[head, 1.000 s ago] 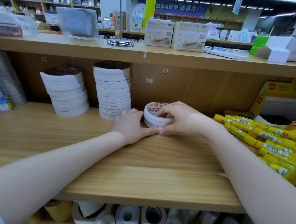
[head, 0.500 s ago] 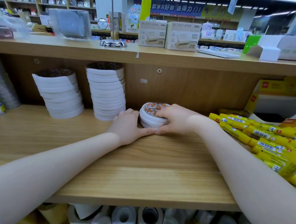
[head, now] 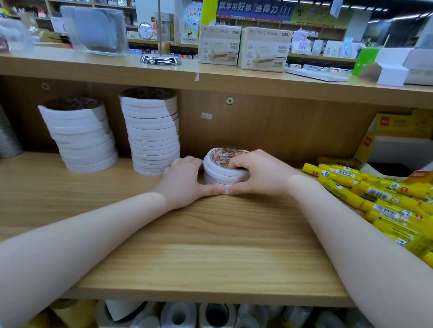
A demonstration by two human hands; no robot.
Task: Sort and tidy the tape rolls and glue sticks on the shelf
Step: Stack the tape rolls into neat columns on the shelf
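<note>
Both hands cup a short stack of tape rolls (head: 225, 170) on the shelf (head: 205, 239): left hand (head: 185, 181) and right hand (head: 256, 174) curl around it. Uneven squeezing could slide the seemingly loose rolls askew toward the leaning tall stack (head: 152, 134) beside them.

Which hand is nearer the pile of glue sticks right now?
Right. The right hand grips the small tape stack, on the side facing the glue sticks. The left hand is on the stack's far side, farther away.
</note>
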